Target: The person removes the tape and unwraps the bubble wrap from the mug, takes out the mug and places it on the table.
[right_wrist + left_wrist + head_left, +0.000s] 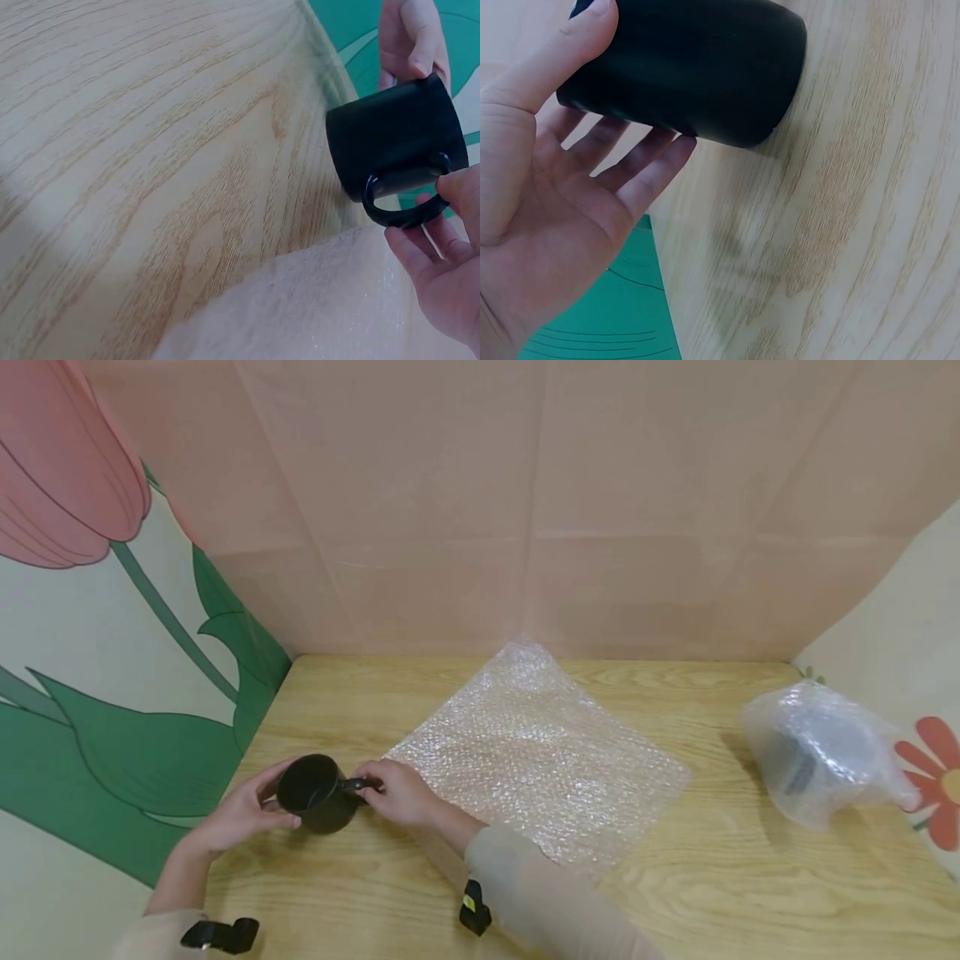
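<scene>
A black mug (pixel 318 806) is upright at the left of the table, its open top facing the head camera. My right hand (pixel 401 791) pinches its handle (pixel 405 215) between thumb and fingers. From the other side my left hand (pixel 243 810) holds the mug's body, thumb on one face and fingertips (pixel 676 150) against the opposite face. Just right of the mug a sheet of bubble wrap (pixel 540 752) lies flat, one corner pointing to the back wall. The right forearm crosses over the sheet's near left edge.
At the table's right side sits a bundle in bubble wrap (pixel 817 752), with something dark showing through. The wooden table (pixel 750 893) meets a pinkish backdrop (pixel 525 510) behind. Panels with painted flowers (pixel 937 777) stand at both sides, the left one close to my left hand.
</scene>
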{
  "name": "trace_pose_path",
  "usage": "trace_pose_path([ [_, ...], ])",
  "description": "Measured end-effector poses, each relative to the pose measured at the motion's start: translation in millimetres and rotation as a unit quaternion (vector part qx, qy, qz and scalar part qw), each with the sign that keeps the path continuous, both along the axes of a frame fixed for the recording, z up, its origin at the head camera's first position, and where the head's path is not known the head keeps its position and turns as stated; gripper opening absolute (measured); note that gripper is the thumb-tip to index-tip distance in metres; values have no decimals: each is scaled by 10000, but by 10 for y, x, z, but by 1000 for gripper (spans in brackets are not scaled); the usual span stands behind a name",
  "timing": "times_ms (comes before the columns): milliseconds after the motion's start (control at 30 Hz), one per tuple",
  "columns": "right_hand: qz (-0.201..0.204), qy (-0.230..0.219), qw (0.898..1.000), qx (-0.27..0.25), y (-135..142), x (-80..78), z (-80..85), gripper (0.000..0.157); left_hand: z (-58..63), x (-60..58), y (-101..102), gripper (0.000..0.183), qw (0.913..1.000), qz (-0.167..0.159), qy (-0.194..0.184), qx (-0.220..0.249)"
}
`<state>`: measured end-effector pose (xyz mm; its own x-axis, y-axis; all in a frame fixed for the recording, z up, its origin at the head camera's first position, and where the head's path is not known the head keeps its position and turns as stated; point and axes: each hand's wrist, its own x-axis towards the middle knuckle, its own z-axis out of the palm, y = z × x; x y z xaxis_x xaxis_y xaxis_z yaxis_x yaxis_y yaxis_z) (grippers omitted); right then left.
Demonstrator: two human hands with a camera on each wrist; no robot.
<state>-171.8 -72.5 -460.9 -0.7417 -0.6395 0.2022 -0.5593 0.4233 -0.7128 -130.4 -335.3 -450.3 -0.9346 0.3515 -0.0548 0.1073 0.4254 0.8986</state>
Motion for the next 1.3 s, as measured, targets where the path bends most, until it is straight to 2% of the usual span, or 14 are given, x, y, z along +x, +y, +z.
trace_pose_path([
  [367, -196, -379, 9991, -65, -9, -17, -20, 18, -27, -63, -15, 86, 9998, 90, -23, -190],
  [567, -254, -422, 9988, 52, -5, -24, 4, 20, -17, -99, -22, 86, 9998, -22, -115, -139],
  [700, -211, -364, 9988, 239, 15, -32, 18, 23, -22, -107, -22, 85, 9999, -103, -100, -81],
  [933, -70, -496, 9984, 256, 92, -49, 83, 30, -27, -91, -28, 80, 9999, -91, 13, -117],
  [1033, -15, -581, 9980, 263, 132, -57, 101, 31, -9, -76, -30, 76, 10000, -67, 39, -54],
  [1300, -9, -414, 9980, 476, 230, -121, 118, 29, 78, -74, -51, 63, 9988, -14, 292, 395],
])
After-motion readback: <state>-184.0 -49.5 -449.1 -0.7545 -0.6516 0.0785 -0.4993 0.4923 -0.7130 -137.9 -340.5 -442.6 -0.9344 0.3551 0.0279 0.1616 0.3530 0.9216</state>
